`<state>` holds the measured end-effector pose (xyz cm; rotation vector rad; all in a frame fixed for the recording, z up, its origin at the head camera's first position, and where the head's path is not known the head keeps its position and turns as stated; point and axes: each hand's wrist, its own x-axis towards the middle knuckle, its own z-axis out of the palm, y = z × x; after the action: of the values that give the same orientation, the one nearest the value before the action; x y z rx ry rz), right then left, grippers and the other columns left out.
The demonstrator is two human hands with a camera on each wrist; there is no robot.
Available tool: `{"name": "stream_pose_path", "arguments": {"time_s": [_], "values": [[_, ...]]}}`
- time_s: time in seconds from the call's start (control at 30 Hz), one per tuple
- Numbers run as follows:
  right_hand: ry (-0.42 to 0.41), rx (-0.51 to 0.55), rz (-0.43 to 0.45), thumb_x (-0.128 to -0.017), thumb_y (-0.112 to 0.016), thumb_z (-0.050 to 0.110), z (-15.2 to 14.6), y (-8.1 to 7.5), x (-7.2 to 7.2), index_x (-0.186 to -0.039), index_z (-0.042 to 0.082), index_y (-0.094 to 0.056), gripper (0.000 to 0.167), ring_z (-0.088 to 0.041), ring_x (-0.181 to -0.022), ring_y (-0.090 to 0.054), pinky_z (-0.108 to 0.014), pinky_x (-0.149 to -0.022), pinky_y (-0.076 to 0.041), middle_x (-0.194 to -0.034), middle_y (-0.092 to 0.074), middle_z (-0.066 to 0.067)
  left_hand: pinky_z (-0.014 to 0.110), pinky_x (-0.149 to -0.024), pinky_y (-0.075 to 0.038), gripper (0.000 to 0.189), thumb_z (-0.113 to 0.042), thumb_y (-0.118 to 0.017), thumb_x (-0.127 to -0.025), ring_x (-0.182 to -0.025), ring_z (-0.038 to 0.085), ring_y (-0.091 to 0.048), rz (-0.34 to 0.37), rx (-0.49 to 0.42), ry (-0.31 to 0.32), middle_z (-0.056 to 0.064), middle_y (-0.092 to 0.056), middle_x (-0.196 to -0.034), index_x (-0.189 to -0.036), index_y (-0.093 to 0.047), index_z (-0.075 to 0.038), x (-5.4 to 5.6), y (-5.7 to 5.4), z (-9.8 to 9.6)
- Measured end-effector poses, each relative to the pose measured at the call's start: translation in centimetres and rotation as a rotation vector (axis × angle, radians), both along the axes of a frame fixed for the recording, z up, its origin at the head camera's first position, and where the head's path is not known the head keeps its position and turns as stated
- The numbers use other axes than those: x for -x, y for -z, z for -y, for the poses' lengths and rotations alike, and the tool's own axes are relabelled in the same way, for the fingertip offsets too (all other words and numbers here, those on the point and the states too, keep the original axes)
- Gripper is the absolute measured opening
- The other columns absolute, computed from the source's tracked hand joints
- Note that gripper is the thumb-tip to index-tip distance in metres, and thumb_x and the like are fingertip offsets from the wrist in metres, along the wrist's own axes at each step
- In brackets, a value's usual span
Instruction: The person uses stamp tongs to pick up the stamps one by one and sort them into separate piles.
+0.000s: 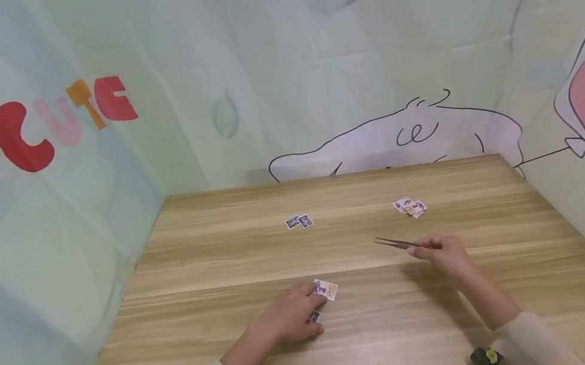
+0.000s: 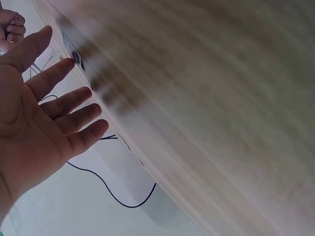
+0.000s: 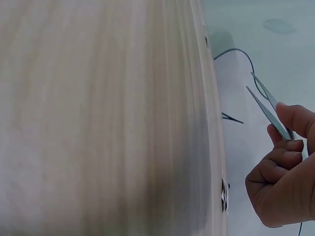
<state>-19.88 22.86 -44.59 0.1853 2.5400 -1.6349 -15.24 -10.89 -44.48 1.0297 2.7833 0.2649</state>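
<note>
My left hand (image 1: 292, 313) is low over the near middle of the table, its fingertips at a small printed card (image 1: 328, 288) with a light face. Part of a dark-faced card (image 1: 314, 317) shows beneath that hand; the rest is covered. In the left wrist view the fingers (image 2: 74, 103) are spread and mostly straight. A pair of metal tweezers (image 1: 397, 243) is pinched in my right hand (image 1: 446, 254), above the table. The tweezers' tips stand apart with nothing between them, as the tweezers (image 3: 266, 105) in the right wrist view also show.
Two dark-faced cards (image 1: 299, 222) lie overlapping at the back middle of the wooden table (image 1: 216, 269). Several light-faced cards (image 1: 411, 207) are piled at the back right. Beside the right sleeve is a small dark object (image 1: 487, 359) with a yellow patch. Printed curtains (image 1: 203, 66) stand behind the table.
</note>
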Motion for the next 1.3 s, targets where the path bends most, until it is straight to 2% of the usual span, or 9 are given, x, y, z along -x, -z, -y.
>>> {"name": "stream_pose_path", "arguments": {"time_s": [0.13, 0.37, 0.73, 1.07, 1.3], "values": [[-0.047, 0.010, -0.010, -0.081, -0.071, 0.024, 0.9, 0.3, -0.5, -0.100, -0.005, -0.065, 0.035, -0.023, -0.087, -0.048, -0.032, -0.072, -0.039, -0.092, -0.063, -0.008, 0.047, -0.095, -0.040, 0.051, -0.034, -0.069, -0.079, -0.121, 0.028, -0.043, 0.001, 0.001, -0.007, 0.013, -0.047, -0.132, -0.123, -0.060, -0.011, 0.0, 0.0, 0.0], [-0.083, 0.014, -0.032, -0.079, -0.073, 0.018, 2.0, 0.7, -1.0, -0.097, -0.005, -0.066, 0.030, -0.022, -0.085, -0.051, -0.031, -0.071, -0.042, -0.093, -0.062, -0.010, 0.049, -0.095, -0.040, 0.053, -0.034, -0.069, -0.080, -0.120, 0.031, -0.044, 0.003, -0.005, -0.004, 0.016, -0.047, -0.132, -0.125, -0.058, -0.010, 0.0, 0.2, 0.1], [-0.148, 0.042, -0.003, -0.077, -0.074, 0.015, 3.5, 1.5, -1.4, -0.090, -0.002, -0.068, 0.022, -0.021, -0.079, -0.054, -0.031, -0.069, -0.045, -0.084, -0.064, -0.006, 0.050, -0.095, -0.040, 0.054, -0.035, -0.069, -0.080, -0.122, 0.032, -0.043, 0.010, -0.008, -0.007, 0.017, -0.045, -0.135, -0.126, -0.057, -0.010, 0.1, 0.4, 0.1], [-0.173, -0.019, 0.010, -0.074, -0.078, 0.022, 4.9, 1.9, -1.7, -0.085, 0.004, -0.070, 0.023, -0.019, -0.079, -0.054, -0.031, -0.069, -0.044, -0.083, -0.064, -0.002, 0.050, -0.097, -0.038, 0.055, -0.035, -0.068, -0.080, -0.124, 0.032, -0.041, 0.035, -0.004, -0.022, 0.018, -0.042, -0.137, -0.128, -0.056, -0.011, 0.2, 0.2, 0.0], [-0.203, -0.026, 0.013, -0.073, -0.078, 0.019, 5.6, 2.3, -1.4, -0.085, 0.005, -0.071, 0.019, -0.018, -0.076, -0.052, -0.029, -0.066, -0.043, -0.080, -0.064, -0.001, 0.050, -0.096, -0.038, 0.055, -0.035, -0.069, -0.080, -0.123, 0.033, -0.042, 0.046, -0.004, -0.028, 0.019, -0.042, -0.137, -0.128, -0.056, -0.011, 0.2, 0.2, 0.0]]}}
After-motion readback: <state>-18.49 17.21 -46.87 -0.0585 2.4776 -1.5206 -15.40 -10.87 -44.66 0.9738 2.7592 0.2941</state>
